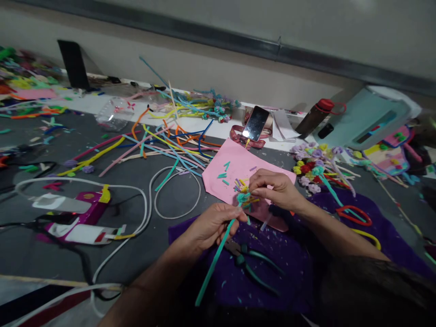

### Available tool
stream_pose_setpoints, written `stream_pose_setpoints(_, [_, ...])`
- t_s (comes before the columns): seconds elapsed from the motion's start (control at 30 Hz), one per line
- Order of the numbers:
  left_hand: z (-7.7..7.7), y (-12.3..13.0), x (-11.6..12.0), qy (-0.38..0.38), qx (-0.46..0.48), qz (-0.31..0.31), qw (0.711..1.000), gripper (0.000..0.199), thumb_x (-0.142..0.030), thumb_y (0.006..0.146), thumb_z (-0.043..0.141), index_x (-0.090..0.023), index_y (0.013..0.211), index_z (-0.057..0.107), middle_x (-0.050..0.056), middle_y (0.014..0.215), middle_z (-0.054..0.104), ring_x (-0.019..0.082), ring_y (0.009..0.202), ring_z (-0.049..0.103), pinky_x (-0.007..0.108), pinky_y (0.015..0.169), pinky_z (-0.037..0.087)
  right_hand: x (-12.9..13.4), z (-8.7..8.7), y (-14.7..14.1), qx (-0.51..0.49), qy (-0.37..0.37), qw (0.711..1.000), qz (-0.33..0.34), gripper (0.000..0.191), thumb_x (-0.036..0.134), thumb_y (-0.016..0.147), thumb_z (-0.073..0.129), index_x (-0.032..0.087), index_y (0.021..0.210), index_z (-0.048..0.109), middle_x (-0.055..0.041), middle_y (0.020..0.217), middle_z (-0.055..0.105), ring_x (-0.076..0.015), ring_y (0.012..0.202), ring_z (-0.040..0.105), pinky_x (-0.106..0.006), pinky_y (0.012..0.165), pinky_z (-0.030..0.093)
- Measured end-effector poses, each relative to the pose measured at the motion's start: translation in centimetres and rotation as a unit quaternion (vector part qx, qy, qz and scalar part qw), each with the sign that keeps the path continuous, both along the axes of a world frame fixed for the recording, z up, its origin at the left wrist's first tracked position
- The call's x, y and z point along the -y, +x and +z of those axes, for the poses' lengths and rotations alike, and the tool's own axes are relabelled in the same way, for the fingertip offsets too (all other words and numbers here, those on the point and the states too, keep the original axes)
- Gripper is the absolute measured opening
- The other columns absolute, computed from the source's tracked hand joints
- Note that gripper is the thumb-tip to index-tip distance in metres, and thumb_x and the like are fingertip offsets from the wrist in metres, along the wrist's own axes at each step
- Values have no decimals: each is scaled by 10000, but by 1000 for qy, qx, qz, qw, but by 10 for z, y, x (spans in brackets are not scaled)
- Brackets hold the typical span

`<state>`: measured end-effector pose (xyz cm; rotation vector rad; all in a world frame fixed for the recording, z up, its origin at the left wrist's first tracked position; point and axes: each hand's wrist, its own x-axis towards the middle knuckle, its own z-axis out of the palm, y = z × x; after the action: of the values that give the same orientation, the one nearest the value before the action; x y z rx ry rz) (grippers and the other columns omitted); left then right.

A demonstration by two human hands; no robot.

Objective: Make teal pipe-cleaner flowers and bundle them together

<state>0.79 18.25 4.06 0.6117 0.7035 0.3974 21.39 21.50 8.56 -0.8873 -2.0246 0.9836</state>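
Note:
My left hand (221, 225) is closed around a green pipe cleaner (214, 265), whose long end hangs down toward me. At its top sits a small teal coiled flower (243, 197). The fingers of my right hand (272, 186) are pinched together at the flower's right edge. Beneath them lies a pink sheet (235, 159) with short cut pieces of green, yellow and purple pipe cleaner on it. Below my hands, green-handled pliers (250, 263) rest on a purple cloth (262, 290) over my lap, sprinkled with tiny scraps.
Loose pipe cleaners (163, 145) spread across the dark table. A glue gun (85, 213) and white cable (150, 204) lie at left. A phone (255, 123), a bottle (316, 118), finished flowers (316, 163) and red-handled scissors (354, 215) are at the back and right.

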Motion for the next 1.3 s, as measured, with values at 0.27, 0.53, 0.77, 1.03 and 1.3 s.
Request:
stream_pose_setpoints(0.27, [2, 0, 0, 8, -32, -20, 999, 269, -372, 731, 596, -108, 758, 640, -31, 409, 531, 46, 260, 394, 151, 264, 228, -3, 0, -2, 20, -2, 999, 38, 96, 239, 804, 586, 187, 821, 665, -51, 883, 564, -154, 835, 542, -315, 748, 453])
stream_pose_setpoints(0.53, [6, 1, -1, 28, -56, -34, 997, 285, -393, 711, 608, -114, 750, 648, -37, 404, 524, 40, 251, 370, 152, 264, 230, -3, -1, -1, 42, 13, 998, 47, 121, 266, 812, 576, 188, 818, 668, -51, 901, 557, -159, 861, 535, -320, 765, 447])
stream_pose_setpoints(0.77, [5, 0, 1, 52, -66, -32, 996, 285, -392, 726, 585, -116, 758, 650, -42, 407, 505, 32, 249, 330, 162, 269, 191, -3, 1, -1, 59, 22, 995, 75, 136, 270, 828, 554, 179, 859, 650, -59, 931, 543, -157, 872, 533, -308, 765, 445])
stream_pose_setpoints(1.03, [5, -1, 1, 73, -78, -41, 993, 285, -393, 734, 571, -119, 750, 650, -53, 393, 463, 31, 277, 307, 168, 289, 166, -7, 5, -1, 63, -23, 990, 128, 117, 236, 839, 538, 158, 808, 619, -55, 944, 548, -150, 896, 520, -326, 797, 428])
stream_pose_setpoints(1.3, [5, -1, 2, 91, -78, -51, 992, 281, -384, 743, 553, -122, 751, 656, -43, 411, 474, 31, 283, 286, 179, 298, 149, -8, 8, 0, 92, -4, 987, 135, 109, 219, 833, 546, 149, 813, 627, -58, 955, 540, -147, 894, 519, -312, 790, 421])
